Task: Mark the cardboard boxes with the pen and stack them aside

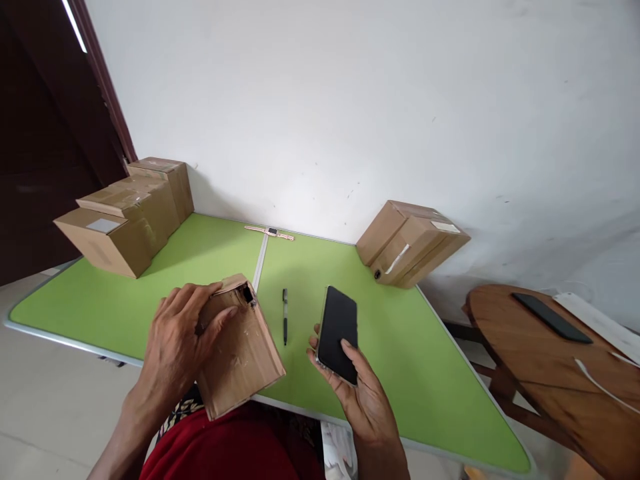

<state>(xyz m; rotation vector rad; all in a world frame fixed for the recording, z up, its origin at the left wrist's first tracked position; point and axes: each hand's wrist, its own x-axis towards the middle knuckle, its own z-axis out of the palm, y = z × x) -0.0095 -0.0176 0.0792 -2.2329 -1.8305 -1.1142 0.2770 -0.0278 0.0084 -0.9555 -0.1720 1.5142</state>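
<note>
My left hand (176, 340) lies on top of a small taped cardboard box (240, 350) at the near edge of the green table (410, 360), its fingers curled over the box's upper side. In my right hand (357, 387) I hold a black phone (339, 333) with a dark screen, my thumb resting on its lower part. A black pen (285, 316) lies on the table between box and phone.
Three stacked cardboard boxes (127, 217) stand at the back left, two more (413, 243) lean against the white wall at the back right. A watch (270, 232) lies by the wall. A brown round table (560, 373) at right carries another dark phone (550, 317) and a white cable.
</note>
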